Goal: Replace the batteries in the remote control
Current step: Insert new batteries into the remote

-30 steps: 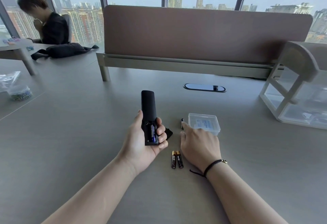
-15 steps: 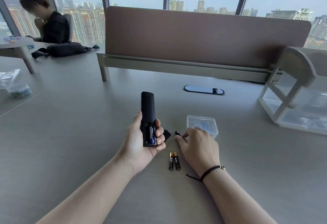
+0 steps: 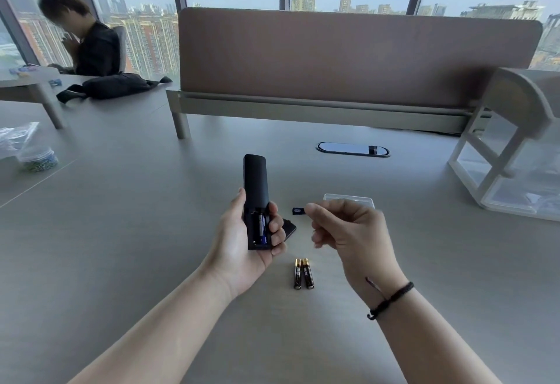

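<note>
Cradles a long matte-black plastic remote control (image 3: pixel 256 198) in the left hand (image 3: pixel 239 250), palm up, thumb along its nine o'clock edge and fingers curled over its three o'clock edge, above the pale grey laminate desk (image 3: pixel 121 232). Points the remote toward twelve o'clock, back side up, battery bay uncovered at the six o'clock end. Shows one blue-and-silver cylindrical battery (image 3: pixel 262 227) seated in the slot on the three o'clock side of the bay; leaves the neighbouring slot dark, contents not discernible.

Pinches a second small dark-blue cylindrical battery (image 3: pixel 298 210) between thumb and forefinger of the right hand (image 3: pixel 348 232), remaining fingers curled loosely toward the palm. Holds that battery in the air at three o'clock of the remote, near but apart from it. Wears a thin black cord bracelet (image 3: pixel 391 298) on the right wrist.

Rests on the desk, at five o'clock of the remote, a pair of black-and-gold cylindrical batteries (image 3: pixel 303 273), side by side and touching, gold ends toward twelve o'clock. Peeks out from beneath the left fingers, at three o'clock, a flat black plastic cover (image 3: pixel 289 229) lying on the desk. Sits partly hidden behind the right hand, at twelve o'clock of it, a small clear plastic lidded box (image 3: pixel 348 197).
</note>
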### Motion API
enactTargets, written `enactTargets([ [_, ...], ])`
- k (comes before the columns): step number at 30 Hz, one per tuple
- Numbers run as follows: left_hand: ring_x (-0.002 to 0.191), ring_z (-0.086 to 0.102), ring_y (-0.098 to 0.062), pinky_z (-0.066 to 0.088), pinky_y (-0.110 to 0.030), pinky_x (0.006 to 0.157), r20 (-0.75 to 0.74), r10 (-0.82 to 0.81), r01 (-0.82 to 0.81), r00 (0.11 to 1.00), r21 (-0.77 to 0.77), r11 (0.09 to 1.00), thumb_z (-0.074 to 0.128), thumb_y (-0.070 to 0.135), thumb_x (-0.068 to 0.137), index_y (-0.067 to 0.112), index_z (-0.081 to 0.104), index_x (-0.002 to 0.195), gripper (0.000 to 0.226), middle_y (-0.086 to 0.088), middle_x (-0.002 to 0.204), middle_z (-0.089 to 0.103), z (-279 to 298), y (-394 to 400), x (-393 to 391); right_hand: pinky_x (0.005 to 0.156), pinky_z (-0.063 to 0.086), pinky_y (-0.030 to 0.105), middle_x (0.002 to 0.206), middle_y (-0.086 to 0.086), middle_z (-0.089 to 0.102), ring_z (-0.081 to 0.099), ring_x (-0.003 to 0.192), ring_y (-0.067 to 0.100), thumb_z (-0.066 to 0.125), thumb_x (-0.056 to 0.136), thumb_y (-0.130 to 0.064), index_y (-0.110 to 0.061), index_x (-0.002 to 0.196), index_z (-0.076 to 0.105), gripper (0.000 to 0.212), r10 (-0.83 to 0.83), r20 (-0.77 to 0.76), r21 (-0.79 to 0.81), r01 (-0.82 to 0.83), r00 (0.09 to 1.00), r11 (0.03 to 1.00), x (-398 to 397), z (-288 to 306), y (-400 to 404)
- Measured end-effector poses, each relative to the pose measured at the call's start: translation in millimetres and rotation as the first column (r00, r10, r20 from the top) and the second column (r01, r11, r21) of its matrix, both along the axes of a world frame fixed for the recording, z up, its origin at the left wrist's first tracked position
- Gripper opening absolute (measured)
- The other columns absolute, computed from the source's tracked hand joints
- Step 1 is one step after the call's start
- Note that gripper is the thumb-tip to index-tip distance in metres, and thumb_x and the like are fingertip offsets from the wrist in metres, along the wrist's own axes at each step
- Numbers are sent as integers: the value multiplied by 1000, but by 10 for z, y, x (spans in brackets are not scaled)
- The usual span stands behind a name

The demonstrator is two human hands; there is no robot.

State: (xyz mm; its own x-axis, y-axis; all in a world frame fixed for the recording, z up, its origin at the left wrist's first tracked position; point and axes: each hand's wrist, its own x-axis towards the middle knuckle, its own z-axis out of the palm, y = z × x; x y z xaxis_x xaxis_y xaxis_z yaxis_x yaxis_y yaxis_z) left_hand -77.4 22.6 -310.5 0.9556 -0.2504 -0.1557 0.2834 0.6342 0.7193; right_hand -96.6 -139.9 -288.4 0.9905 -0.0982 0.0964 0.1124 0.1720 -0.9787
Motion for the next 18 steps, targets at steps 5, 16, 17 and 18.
enactTargets([
  [5,52,36,-20,24,-33,51,3,1,-1,1000,6,1000,38,60,94,11,57,77,55,-5,63,41,-6,-3,2,58,54,25,63,8,62,60,54,16,67,85,-2,-2,88,75,8,132,-79,243,-109,988,964,21,-1,-7],
  [16,53,36,-20,25,-33,52,5,-6,6,1000,24,1000,38,60,93,11,58,78,55,-6,65,41,-9,-11,-5,66,62,30,75,19,72,72,63,21,76,73,-7,-1,83,67,15,114,-119,296,-74,986,952,-5,-1,-13],
  [17,53,36,-20,25,-33,52,5,-8,8,1000,24,1000,38,60,93,11,57,78,55,-6,65,41,-8,-12,-6,67,63,31,73,18,72,72,62,21,77,70,-9,-1,80,69,15,111,-120,295,-71,987,953,-7,4,-14],
  [18,53,37,-20,25,-33,52,4,-9,9,1000,25,1000,38,60,94,11,57,79,55,-6,65,41,-7,-13,-8,68,63,32,70,16,72,72,62,21,77,70,-9,-2,78,70,13,106,-120,295,-67,987,953,-11,10,-10],
])
